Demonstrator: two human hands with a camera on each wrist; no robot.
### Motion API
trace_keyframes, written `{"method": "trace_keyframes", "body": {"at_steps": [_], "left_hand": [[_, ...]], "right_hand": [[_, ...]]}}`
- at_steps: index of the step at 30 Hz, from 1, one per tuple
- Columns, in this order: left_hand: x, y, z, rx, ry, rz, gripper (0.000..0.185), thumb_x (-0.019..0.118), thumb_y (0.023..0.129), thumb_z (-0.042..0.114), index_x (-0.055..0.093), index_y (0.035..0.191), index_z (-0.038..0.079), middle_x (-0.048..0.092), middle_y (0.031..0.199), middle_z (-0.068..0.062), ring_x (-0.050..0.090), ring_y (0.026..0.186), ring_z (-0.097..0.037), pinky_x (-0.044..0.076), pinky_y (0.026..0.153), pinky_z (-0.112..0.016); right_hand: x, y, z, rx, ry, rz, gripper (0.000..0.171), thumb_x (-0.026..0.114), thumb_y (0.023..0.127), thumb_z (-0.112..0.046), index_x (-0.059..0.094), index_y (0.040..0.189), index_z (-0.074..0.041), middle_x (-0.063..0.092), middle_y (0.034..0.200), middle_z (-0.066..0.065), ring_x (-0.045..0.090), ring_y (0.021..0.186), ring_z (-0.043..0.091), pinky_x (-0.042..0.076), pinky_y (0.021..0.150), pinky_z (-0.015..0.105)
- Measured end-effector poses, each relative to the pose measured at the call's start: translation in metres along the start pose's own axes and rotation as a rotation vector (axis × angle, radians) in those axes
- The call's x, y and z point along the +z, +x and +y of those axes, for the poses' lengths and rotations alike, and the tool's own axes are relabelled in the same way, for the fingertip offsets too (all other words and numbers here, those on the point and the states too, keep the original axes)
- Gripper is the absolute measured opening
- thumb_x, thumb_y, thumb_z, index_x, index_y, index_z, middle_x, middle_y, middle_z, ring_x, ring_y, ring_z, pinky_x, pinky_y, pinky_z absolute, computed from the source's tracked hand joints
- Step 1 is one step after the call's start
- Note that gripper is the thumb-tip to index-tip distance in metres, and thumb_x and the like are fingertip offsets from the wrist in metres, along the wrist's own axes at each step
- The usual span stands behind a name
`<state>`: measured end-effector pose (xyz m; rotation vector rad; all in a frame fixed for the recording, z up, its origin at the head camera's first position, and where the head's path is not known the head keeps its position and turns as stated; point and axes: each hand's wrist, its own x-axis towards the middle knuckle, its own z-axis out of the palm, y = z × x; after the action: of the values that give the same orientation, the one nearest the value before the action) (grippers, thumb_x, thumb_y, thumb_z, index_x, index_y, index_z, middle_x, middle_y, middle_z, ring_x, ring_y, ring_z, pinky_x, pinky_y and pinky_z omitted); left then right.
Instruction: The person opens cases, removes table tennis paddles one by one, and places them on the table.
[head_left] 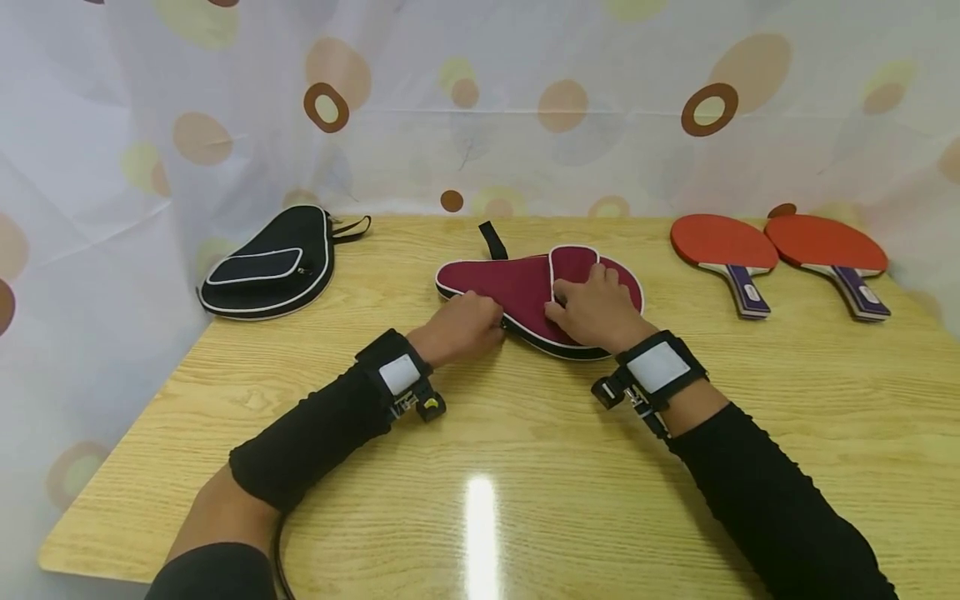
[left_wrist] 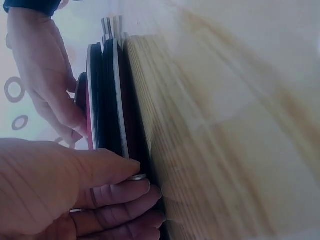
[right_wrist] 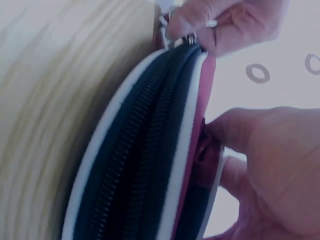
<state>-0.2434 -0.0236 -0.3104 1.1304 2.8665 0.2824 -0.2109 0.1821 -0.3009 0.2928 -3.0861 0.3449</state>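
Note:
A dark red table tennis bat case (head_left: 517,287) with white piping lies at the middle of the table, its front pocket (head_left: 576,262) facing up. At its near side my left hand (head_left: 465,325) pinches the zipper pull (left_wrist: 137,177) between thumb and fingers. My right hand (head_left: 600,308) grips the case at the pocket, thumb and fingers bent against the fabric. In the right wrist view the zip teeth (right_wrist: 132,145) along the black side stand apart, with a dark gap between them. The slider (right_wrist: 191,39) sits by the left hand's fingers.
A black bat case (head_left: 277,271) with a wrist loop lies at the back left table edge. Two red bats (head_left: 723,242) with purple-and-white handles lie side by side at the back right. Behind the table (head_left: 555,492) hangs a patterned curtain (head_left: 510,92).

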Motion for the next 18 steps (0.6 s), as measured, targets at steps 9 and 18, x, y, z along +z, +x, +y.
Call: {"method": "trace_keyframes", "body": {"at_steps": [9,18], "left_hand": [[-0.002,-0.007,-0.001,-0.04,-0.02,0.066,0.046,0.062,0.092,0.007,0.037,0.054,0.015,0.027,0.053,0.008,0.027,0.049,-0.006,0.021,0.047,-0.023],[-0.003,-0.013,-0.003,-0.074,-0.021,0.103,0.048,0.063,0.093,0.007,0.036,0.054,0.015,0.026,0.052,0.007,0.025,0.047,-0.006,0.019,0.045,-0.022]], "right_hand": [[-0.008,-0.002,0.019,-0.139,0.026,-0.016,0.027,0.052,0.104,-0.024,0.051,0.084,-0.007,0.05,0.092,0.024,0.045,0.101,0.046,0.037,0.086,0.057],[-0.008,0.002,0.036,-0.245,0.02,0.029,0.032,0.058,0.102,-0.022,0.041,0.077,-0.012,0.04,0.066,0.004,0.045,0.082,0.033,0.027,0.082,0.047]]}}
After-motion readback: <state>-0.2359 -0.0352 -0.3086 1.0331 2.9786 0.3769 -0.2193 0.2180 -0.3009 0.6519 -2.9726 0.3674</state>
